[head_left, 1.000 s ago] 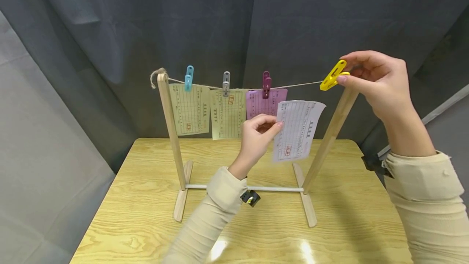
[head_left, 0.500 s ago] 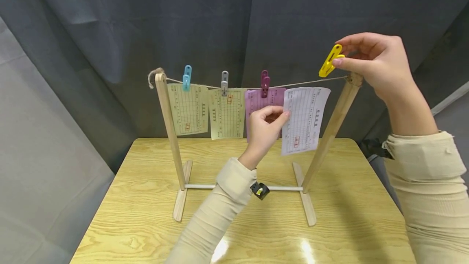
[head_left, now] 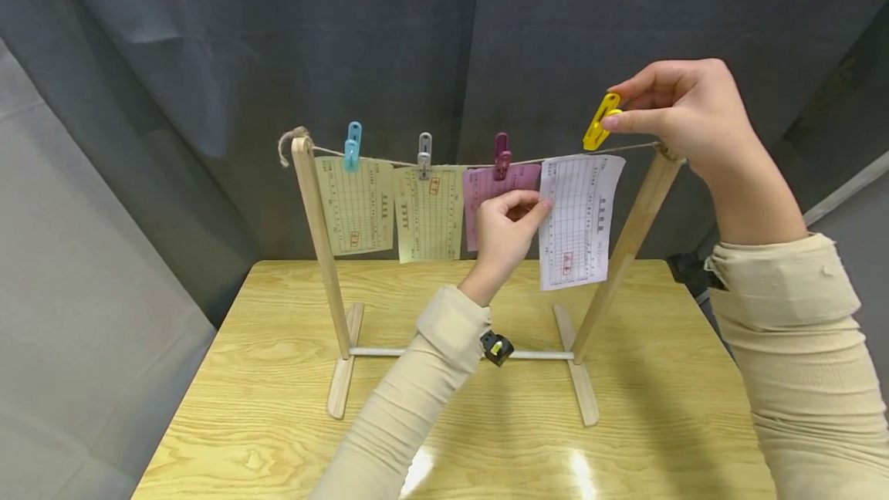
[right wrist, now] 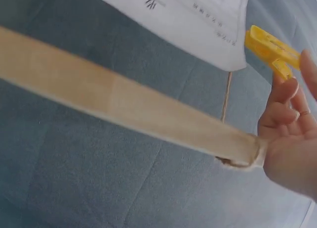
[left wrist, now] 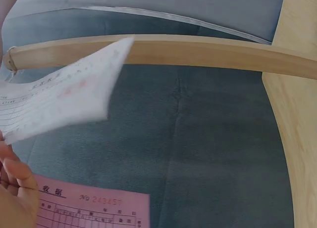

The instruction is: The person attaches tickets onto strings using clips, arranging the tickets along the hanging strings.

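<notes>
Between thumb and fingers, my left hand (head_left: 505, 231) pinches the left edge of a white printed receipt slip (head_left: 580, 222), whose top edge overlaps the string (head_left: 635, 146) in the head view. Above that edge my right hand (head_left: 684, 110) pinches a yellow clothespin (head_left: 601, 123) by its handle ends, its tip pointing down at the top of the slip. In the right wrist view the yellow clothespin (right wrist: 273, 47) lies close to the slip's corner. Left of the white slip hangs a pink slip (head_left: 486, 180), partly hidden behind my left hand, under a purple clothespin (head_left: 502, 157).
Two yellowish slips (head_left: 429, 222) hang further left, one under a grey clothespin (head_left: 424, 157), one under a blue clothespin (head_left: 353, 146). Wooden posts (head_left: 316, 238) hold the string, joined low by a white rod (head_left: 378, 351). The rack stands on a wooden table (head_left: 243, 423).
My left hand has lifted the white slip up and right to the string. My right hand, with the yellow clothespin, has risen off the string's right end and moved left above the slip.
</notes>
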A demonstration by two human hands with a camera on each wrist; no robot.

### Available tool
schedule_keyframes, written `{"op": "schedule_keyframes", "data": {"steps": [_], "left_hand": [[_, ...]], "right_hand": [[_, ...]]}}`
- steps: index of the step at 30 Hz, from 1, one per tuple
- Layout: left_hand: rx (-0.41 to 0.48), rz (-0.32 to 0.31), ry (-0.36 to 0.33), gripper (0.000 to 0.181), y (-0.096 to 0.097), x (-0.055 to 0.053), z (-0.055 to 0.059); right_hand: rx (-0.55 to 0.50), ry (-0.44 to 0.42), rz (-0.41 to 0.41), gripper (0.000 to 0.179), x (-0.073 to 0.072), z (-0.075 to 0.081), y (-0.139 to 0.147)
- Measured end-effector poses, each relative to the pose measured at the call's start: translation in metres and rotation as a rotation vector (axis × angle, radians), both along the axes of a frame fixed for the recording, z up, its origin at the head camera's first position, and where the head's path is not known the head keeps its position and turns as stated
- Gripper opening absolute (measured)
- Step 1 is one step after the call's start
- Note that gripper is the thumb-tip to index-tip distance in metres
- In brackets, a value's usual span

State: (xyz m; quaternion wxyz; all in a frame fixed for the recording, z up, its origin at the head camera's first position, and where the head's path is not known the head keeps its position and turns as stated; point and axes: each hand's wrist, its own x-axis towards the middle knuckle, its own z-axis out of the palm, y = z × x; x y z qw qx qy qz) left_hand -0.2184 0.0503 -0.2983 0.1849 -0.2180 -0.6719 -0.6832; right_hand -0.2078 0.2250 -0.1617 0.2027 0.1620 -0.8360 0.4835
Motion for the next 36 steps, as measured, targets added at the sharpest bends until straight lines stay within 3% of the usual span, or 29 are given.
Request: {"op": "schedule_keyframes", "data": {"steps": [4, 9, 23, 36], "left_hand": [[-0.022, 0.011, -0.02, 0.01, -0.003, 0.013, 0.012], [-0.003, 0.007, -0.022, 0.011, -0.003, 0.011, 0.009], [0.025, 0.004, -0.019, 0.011, -0.003, 0.01, 0.009], [0.036, 0.017, -0.017, 0.011, -0.003, 0.011, 0.011]], "right_hand": [[-0.055, -0.05, -0.037, 0.013, 0.001, 0.001, -0.001], [-0.094, -0.065, -0.022, 0.009, 0.001, 0.001, -0.004], [0.144, -0.079, -0.133, 0.027, 0.001, -0.009, -0.017], [0.17, -0.081, -0.163, 0.028, 0.002, -0.014, -0.02]]}}
